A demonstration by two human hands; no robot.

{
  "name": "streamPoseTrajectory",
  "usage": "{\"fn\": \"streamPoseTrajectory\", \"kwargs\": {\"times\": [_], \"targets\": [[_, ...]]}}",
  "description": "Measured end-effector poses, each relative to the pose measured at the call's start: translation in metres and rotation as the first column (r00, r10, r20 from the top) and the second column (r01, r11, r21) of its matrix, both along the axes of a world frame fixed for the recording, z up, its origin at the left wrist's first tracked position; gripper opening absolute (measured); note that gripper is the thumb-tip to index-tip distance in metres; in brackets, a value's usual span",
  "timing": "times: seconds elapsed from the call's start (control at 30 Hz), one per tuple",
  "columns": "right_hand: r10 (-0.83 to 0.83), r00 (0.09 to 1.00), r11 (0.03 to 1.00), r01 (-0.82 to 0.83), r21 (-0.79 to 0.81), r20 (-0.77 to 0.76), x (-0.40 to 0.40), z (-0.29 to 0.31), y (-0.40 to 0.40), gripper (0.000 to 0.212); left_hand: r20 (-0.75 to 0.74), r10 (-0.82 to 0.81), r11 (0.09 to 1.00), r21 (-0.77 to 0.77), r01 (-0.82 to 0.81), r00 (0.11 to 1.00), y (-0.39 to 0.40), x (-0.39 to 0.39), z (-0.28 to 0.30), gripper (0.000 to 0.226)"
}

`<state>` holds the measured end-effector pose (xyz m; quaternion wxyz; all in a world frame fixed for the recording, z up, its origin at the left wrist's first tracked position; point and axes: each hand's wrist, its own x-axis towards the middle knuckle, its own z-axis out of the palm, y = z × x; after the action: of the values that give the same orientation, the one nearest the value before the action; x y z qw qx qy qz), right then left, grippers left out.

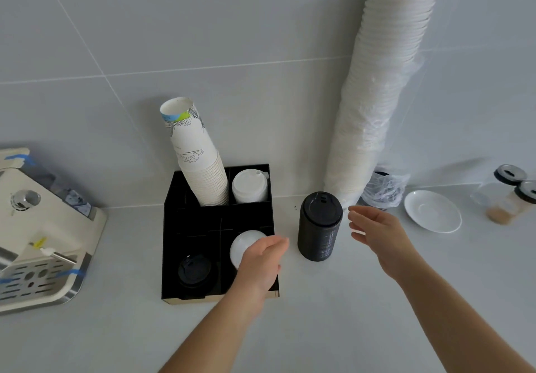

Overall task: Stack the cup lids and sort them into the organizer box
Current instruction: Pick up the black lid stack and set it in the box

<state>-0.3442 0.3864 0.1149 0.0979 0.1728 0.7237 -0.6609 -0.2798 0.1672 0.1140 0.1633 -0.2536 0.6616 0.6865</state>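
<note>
Pale counter (348, 314) (grey tiled wall (232, 39) behind)

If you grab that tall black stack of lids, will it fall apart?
The tall black stack of plastic lids is probably light. Being tall and narrow, it could tip if pushed high. Its separate nested lids might slide apart unless both hands squeeze it.
</note>
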Motion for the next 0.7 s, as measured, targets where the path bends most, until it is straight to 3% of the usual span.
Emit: {"fn": "streamPoseTrajectory", "kwargs": {"times": [0.13, 0.27, 0.33, 0.5, 0.7], "targets": [[0.074, 0.995, 0.995, -0.078, 0.062, 0.060, -0.017, -0.009, 0.000, 0.038, 0.011, -0.045, 0.996, -0.071, 0.045, 0.999, 0.022, -0.024, 0.000, 0.048], [0.143, 0.984, 0.989, -0.147, 0.033, 0.103, -0.033, -0.013, -0.007, 0.013, 0.052, -0.075, 0.989, -0.121, 0.081, 0.996, 0.042, -0.051, 0.000, 0.081], [0.176, 0.979, 0.984, -0.179, 0.019, 0.106, -0.040, -0.016, -0.010, 0.020, 0.074, -0.084, 0.986, -0.138, 0.093, 0.994, 0.048, -0.065, -0.005, 0.095], [0.174, 0.969, 0.985, -0.175, -0.007, 0.178, -0.049, -0.024, -0.013, 0.032, 0.100, -0.095, 0.985, -0.136, 0.109, 0.990, 0.060, -0.085, -0.018, 0.062], [0.130, 0.975, 0.990, -0.118, -0.074, 0.179, -0.049, -0.031, -0.015, 0.024, 0.140, -0.037, 0.999, 0.013, 0.036, 0.989, 0.063, -0.089, -0.024, 0.008]]}}
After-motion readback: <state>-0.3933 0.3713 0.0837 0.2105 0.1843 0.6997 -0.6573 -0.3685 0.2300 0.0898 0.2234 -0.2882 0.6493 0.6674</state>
